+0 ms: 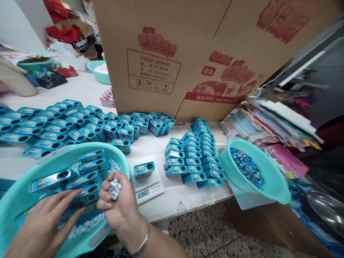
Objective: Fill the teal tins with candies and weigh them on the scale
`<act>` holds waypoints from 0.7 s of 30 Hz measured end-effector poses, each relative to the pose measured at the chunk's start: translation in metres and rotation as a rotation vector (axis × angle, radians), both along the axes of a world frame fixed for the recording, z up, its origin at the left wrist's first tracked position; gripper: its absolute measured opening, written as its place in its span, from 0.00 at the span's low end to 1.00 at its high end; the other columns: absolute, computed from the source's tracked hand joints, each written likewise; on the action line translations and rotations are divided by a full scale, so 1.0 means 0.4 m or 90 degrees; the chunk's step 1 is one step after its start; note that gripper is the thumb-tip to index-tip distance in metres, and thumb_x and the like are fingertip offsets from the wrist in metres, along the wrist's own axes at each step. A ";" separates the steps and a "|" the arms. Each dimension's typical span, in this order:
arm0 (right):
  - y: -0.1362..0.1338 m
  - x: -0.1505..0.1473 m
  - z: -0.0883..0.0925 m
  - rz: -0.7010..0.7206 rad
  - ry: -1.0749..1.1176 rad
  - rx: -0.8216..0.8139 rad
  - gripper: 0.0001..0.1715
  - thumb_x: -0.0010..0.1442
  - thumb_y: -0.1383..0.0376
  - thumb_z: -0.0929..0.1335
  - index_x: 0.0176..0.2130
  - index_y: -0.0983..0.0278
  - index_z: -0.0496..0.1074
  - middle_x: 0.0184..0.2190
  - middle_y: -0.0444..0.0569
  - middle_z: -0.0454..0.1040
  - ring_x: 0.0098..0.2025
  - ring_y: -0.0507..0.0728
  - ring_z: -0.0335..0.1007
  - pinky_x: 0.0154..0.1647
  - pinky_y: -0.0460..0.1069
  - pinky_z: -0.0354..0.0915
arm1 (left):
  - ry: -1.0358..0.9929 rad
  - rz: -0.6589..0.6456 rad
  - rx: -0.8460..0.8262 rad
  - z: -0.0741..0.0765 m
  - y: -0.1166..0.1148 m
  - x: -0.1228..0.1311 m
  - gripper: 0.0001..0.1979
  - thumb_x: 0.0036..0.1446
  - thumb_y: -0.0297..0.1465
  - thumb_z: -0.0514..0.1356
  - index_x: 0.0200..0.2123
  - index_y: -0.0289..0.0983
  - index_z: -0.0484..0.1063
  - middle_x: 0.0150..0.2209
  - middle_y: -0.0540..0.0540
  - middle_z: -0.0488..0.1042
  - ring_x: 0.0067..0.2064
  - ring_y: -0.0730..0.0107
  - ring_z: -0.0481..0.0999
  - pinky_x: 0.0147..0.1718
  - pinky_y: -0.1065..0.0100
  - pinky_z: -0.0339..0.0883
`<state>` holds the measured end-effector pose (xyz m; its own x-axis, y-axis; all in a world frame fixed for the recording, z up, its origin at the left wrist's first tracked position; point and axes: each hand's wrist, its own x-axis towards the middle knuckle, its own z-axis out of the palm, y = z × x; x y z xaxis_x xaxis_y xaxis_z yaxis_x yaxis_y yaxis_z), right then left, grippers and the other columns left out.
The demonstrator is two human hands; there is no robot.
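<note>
A fistful of white tablets over the teal basin, with a tin on the scale beside it

Head view: the right hand point(118, 206) is cupped palm-up around a heap of white tablets point(115, 187), fingers curled in, seemingly so that none roll off. It hangs above the teal basin point(16, 193), so spills would land among the loose tablets there. The left hand point(45, 224) lies open and flat, holding nothing, fingertips on the blue tins point(91, 168) in the basin. One open tin point(144, 169) sits hole-up on the small scale point(149, 188) at the counter point(172, 195) edge, within easy reach. Rows of tins point(53, 125) lie behind.
</note>
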<state>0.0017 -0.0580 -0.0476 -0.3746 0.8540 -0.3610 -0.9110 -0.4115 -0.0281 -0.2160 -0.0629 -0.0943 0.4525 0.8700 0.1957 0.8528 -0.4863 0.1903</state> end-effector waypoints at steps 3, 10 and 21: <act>-0.005 0.094 0.032 -0.074 -0.047 -0.001 0.07 0.55 0.62 0.64 0.30 0.63 0.62 0.20 0.37 0.55 0.16 0.43 0.42 0.13 0.39 0.37 | 0.016 -0.018 0.010 0.020 -0.001 0.072 0.24 0.55 0.42 0.56 0.55 0.48 0.56 0.48 0.42 0.68 0.48 0.51 0.69 0.47 0.50 0.63; 0.034 0.304 0.054 -0.382 -0.246 0.009 0.09 0.56 0.61 0.65 0.29 0.62 0.61 0.19 0.35 0.53 0.17 0.44 0.46 0.15 0.40 0.44 | -0.083 0.004 -0.024 0.067 0.001 0.137 0.20 0.56 0.43 0.54 0.51 0.45 0.62 0.47 0.42 0.70 0.49 0.48 0.68 0.46 0.47 0.63; 0.109 0.260 -0.027 -0.500 -0.457 0.004 0.11 0.57 0.58 0.63 0.29 0.62 0.62 0.20 0.37 0.59 0.22 0.47 0.57 0.26 0.44 0.57 | -0.201 -0.229 -0.219 0.116 0.153 0.453 0.28 0.53 0.35 0.59 0.57 0.40 0.57 0.55 0.41 0.65 0.55 0.56 0.65 0.52 0.57 0.62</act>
<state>0.1059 -0.0144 -0.0582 0.5810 0.7664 -0.2740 -0.6906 0.2861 -0.6643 -0.0347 -0.0015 -0.0481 0.6963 0.7104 0.1024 0.5228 -0.5997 0.6058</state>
